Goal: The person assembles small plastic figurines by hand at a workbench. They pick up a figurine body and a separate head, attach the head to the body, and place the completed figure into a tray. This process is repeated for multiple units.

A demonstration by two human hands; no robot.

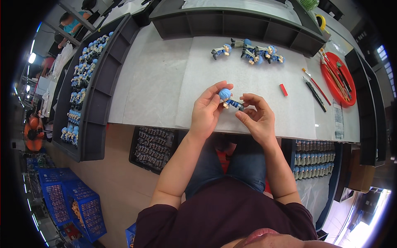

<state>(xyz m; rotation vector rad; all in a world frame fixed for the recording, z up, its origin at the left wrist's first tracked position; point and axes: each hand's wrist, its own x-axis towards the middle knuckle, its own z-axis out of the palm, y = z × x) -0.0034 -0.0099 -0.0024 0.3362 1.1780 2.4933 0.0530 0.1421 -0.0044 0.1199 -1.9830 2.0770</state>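
A small figurine (pixel 233 103) with ribbed light-blue hair and blue-and-white clothes is held sideways above the near part of the table. Its head is pinched between the thumb and fingers of my left hand (pixel 207 110). At the other end, my right hand (pixel 259 118) curls its thumb and fingers around the dark feet. Farther back on the white tabletop lie several similar figurines (pixel 250 53), some overlapping. A short red block (pixel 283 90) rests to the right of my hands.
A black pen (pixel 315 96), a brush (pixel 317 86) and a red oval tray (pixel 350 98) of brushes lie at right. Grey crates stand behind and at left, the left crate (pixel 96 93) holding rows of figurines. Trays of parts (pixel 151 148) sit below the table edge.
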